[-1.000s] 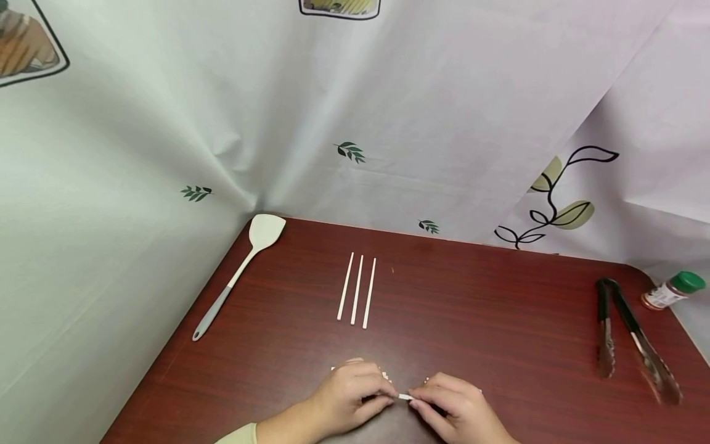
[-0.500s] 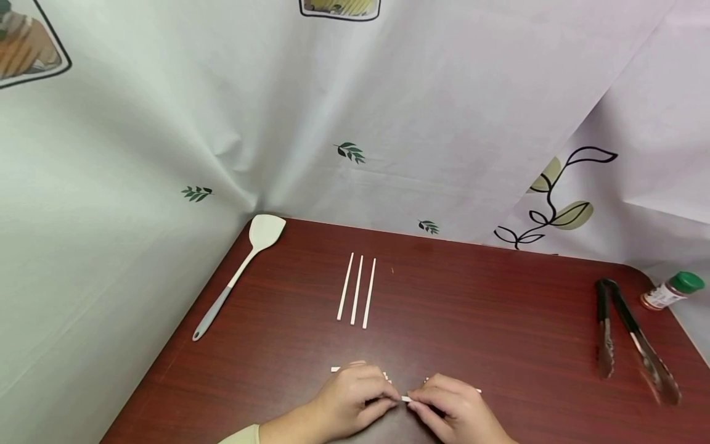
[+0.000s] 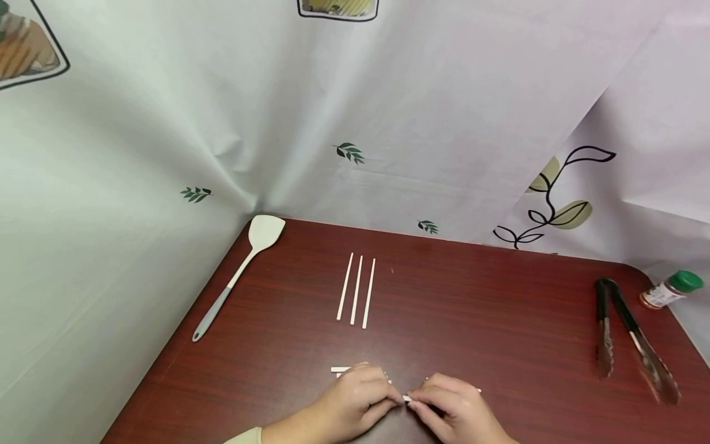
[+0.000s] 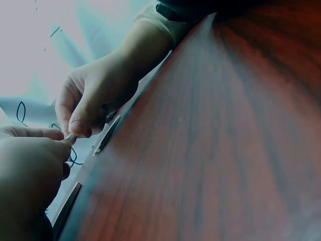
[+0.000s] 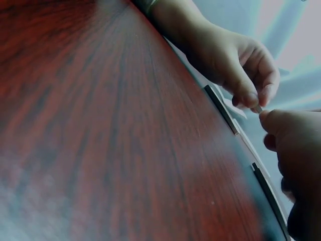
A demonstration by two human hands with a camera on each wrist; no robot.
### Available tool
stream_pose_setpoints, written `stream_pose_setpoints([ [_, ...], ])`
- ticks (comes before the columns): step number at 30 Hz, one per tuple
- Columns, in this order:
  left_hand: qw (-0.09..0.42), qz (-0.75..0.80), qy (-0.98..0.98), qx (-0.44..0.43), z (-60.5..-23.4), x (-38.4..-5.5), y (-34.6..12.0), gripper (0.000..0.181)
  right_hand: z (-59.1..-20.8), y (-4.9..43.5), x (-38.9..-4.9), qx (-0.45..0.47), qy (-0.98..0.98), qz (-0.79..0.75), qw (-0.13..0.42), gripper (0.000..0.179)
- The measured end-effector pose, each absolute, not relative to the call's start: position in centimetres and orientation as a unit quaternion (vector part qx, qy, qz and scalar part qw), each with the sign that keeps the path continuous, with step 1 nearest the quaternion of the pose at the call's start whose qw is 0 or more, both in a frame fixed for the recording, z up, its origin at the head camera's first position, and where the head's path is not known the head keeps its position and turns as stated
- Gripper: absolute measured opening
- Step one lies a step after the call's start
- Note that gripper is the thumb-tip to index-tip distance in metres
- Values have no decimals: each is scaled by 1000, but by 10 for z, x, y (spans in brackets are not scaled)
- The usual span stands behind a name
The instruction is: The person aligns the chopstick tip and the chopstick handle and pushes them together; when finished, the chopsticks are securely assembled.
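Both hands meet at the front of the table, finger and thumb tips nearly together. Between them is a short length of white stick (image 3: 407,399), pinched at one end by the left hand (image 3: 363,398) and at the other by the right hand (image 3: 457,404). Most of it is hidden in the fingers. Further white sticks (image 3: 339,370) lie under and beyond the left hand, partly covered. A white stick end (image 3: 479,390) pokes out past the right hand. The right wrist view shows the piece (image 5: 257,109) held at the fingertips, above the tabletop.
Three long white sticks (image 3: 355,290) lie side by side mid-table. A white spatula (image 3: 238,271) with a grey handle is along the left edge. Black-handled metal tongs (image 3: 632,333) and a green-capped spice bottle (image 3: 671,290) are at the right. A patterned white cloth (image 3: 388,123) hangs behind.
The left hand has slid slightly right, toward the right hand, and less of the pinched white stick shows. More of the sticks behind the left hand is uncovered. The right hand stays nearly still.
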State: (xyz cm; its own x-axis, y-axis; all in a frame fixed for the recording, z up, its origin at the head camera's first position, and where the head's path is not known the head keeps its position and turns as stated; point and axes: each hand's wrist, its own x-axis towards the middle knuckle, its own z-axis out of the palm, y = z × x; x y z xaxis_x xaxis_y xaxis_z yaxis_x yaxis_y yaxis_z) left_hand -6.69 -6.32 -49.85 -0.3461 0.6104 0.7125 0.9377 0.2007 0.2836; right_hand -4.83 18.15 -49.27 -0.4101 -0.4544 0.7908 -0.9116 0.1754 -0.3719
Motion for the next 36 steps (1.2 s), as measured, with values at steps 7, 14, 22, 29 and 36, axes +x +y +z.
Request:
stream_pose_setpoints([
  [7,266,-370,-753,-474,-498,-68,-63,9,-483,197,-58,436,-698,496,276,6],
  [14,249,-335,-769,-484,-496,-68,-64,8,-481,210,-57,236,-724,620,187,39],
  [22,244,-266,-761,-540,-496,-74,-66,28,-466,208,-73,112,-707,694,81,37],
  [29,255,-244,-759,-547,-495,-89,-62,35,-460,199,-99,95,-724,682,40,47],
  [36,291,-246,-770,-512,-492,-107,-53,24,-454,192,-131,82,-773,629,-18,43],
])
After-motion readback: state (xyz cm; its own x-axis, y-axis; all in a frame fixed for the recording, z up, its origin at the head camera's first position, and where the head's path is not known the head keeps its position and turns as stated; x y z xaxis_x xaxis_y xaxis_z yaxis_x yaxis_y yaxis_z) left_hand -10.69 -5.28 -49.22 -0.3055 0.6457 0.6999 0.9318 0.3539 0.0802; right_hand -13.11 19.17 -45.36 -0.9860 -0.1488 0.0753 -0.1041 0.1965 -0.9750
